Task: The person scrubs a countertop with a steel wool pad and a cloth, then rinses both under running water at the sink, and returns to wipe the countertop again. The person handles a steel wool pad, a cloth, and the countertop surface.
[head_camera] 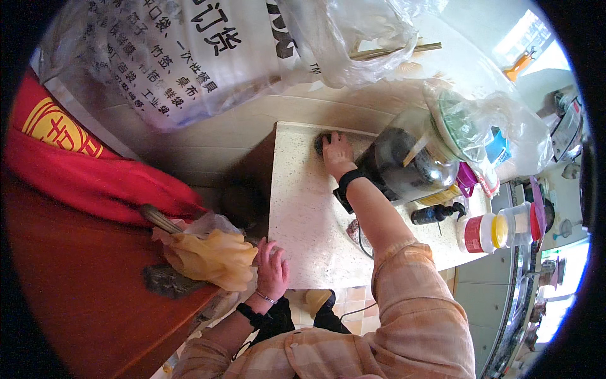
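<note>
My right hand (338,152) reaches to the far left corner of a white speckled tabletop (303,203), its fingers on a dark round pad that looks like a steel-wool scourer (321,143). A dark wristband crosses that wrist. At the near left edge of the tabletop rests my left hand (272,270), fingers spread and holding nothing. Just left of it a crumpled orange-yellow plastic bag (210,258) hangs over the corner of a red-brown wooden surface (71,284). Beside my right forearm stands a large glass jar (412,156) with dark contents.
A black pump bottle (433,214) and plastic tubs with a yellow lid (499,230) and a red lid stand at right. Large printed plastic bags (189,61) lie beyond the tabletop. Red cloth (109,184) covers the left side. A dark cord (362,241) runs beneath my right arm.
</note>
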The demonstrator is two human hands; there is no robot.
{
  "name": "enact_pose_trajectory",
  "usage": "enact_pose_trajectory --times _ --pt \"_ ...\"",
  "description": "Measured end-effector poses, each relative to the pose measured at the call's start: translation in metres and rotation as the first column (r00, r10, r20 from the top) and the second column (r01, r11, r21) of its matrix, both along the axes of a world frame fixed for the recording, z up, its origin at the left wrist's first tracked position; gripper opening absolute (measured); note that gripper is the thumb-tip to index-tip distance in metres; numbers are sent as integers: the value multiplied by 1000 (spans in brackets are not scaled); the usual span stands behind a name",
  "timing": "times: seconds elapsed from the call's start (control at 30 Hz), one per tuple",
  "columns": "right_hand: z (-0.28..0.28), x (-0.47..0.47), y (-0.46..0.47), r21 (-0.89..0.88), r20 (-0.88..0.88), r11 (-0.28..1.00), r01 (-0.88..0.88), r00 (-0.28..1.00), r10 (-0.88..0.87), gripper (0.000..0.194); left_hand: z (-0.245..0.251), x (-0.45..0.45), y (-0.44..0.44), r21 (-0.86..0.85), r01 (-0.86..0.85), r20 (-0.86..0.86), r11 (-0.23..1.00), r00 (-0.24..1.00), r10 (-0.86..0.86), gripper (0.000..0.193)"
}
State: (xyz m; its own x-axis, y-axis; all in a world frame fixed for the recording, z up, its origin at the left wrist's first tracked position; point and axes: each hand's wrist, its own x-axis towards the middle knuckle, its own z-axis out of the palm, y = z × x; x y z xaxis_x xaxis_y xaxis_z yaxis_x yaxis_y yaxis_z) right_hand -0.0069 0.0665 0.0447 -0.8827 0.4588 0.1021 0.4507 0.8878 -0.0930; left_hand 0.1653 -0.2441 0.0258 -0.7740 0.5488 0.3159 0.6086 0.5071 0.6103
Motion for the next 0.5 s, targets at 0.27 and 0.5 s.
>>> enact_pose_trajectory --times 0.27,0.5 --pt "-8 7 -66 -127 232 895 -427 865 445 36 1 -1 -1 8 33 -10 999 999 -33 38" --pt "9 -17 -38 69 148 833 -549 831 536 43 1 -2 1 20 16 26 1000 1000 -16 34"
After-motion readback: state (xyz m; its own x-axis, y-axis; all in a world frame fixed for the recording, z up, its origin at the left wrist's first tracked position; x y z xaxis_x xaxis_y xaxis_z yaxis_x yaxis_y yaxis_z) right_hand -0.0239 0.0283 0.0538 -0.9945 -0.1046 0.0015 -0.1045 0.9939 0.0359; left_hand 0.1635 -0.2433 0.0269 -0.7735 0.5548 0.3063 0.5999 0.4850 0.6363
